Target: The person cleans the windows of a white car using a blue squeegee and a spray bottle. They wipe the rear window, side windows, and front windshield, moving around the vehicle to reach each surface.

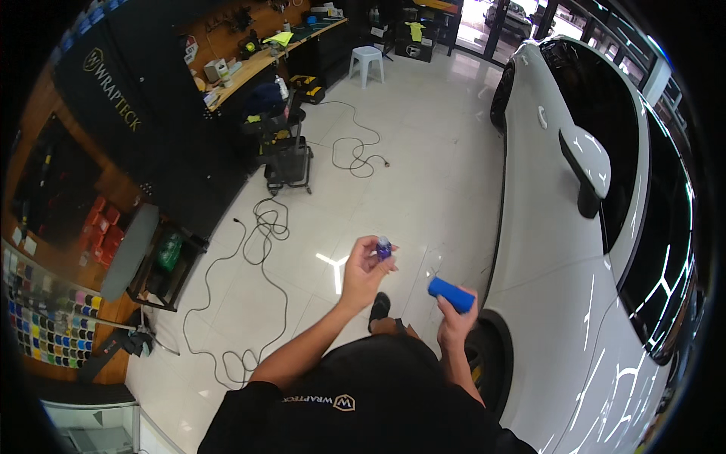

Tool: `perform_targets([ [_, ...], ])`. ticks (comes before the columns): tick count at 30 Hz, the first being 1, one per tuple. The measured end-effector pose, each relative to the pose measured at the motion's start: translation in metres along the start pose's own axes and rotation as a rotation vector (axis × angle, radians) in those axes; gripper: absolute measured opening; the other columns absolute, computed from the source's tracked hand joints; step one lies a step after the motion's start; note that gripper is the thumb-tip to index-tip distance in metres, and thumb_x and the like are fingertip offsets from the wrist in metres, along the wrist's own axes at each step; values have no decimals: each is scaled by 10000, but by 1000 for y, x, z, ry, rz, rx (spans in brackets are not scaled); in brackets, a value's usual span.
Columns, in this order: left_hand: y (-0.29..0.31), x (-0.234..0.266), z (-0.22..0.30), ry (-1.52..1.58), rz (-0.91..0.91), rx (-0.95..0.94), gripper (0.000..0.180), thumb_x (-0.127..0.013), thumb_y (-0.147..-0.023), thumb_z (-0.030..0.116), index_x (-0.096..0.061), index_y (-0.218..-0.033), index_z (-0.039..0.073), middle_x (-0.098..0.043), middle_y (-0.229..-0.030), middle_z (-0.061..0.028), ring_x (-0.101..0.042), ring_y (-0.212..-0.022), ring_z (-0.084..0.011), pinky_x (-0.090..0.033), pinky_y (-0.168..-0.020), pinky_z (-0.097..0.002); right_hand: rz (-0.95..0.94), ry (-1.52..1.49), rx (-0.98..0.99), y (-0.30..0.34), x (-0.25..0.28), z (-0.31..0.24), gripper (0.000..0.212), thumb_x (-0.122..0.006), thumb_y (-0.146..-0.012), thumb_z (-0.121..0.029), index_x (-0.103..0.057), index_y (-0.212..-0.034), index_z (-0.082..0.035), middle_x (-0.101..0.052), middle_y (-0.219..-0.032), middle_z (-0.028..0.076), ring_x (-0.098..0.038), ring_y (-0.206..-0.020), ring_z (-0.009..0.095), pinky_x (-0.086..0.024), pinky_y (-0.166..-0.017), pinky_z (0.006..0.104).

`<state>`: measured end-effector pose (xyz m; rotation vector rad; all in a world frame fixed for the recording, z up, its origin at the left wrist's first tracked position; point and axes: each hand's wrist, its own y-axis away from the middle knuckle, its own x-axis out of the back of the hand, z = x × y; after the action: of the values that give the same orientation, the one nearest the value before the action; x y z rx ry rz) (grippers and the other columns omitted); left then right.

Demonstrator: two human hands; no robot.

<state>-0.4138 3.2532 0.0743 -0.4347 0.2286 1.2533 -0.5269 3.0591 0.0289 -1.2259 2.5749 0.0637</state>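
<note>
In front of my body, my left hand (367, 268) is closed around a small purple bottle (384, 248) with a pale, clear-looking top. Further right, my right hand (457, 316) grips a blue block (451, 294), which looks like an applicator; its upper end has a thin lighter edge. The two hands are apart, and the bottle and block do not touch. Close to my right hand stands a white car (544, 280), its side and front wheel nearest to me. No contact shows between the block and the car.
Black cables (265, 227) lie looped on the glossy tiled floor (423, 151) to the left. A black wheeled cart (287, 163) stands beyond them, near a wooden workbench (249, 68). Further back is a white stool (367, 64). The car's mirror (586, 163) sticks out at the right.
</note>
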Motion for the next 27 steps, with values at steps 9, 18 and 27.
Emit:
perform_targets([
  [9, -240, 107, 33, -140, 314, -208, 411, -671, -932, -46, -480, -1288, 26, -643, -1193, -139, -635, -1020, -160, -562, -886, -316, -1082, 164, -27, -223, -232, 39, 472, -847, -776, -10, -586, -1166, -63, -639, -1166, 67, -624, -1098, 170, -494, -961, 320],
  [18, -467, 209, -10, 43, 593, -243, 440, -671, -956, 9, -458, -1340, 25, -643, -1224, -178, -666, -1063, -223, -537, -942, -364, -897, -5, -11, -425, -464, 124, 474, -812, -818, -4, -522, -1189, -53, -594, -1064, 48, -598, -986, 119, -510, -839, 280],
  [27, -753, 238, -51, 84, 192, -87, 402, -678, -942, -25, -485, -1289, 35, -641, -1256, -145, -612, -1106, -159, -500, -972, -315, -525, 4, -182, -622, -561, 183, 482, -828, -798, 10, -521, -1167, -32, -628, -1034, 74, -641, -943, 138, -553, -821, 288],
])
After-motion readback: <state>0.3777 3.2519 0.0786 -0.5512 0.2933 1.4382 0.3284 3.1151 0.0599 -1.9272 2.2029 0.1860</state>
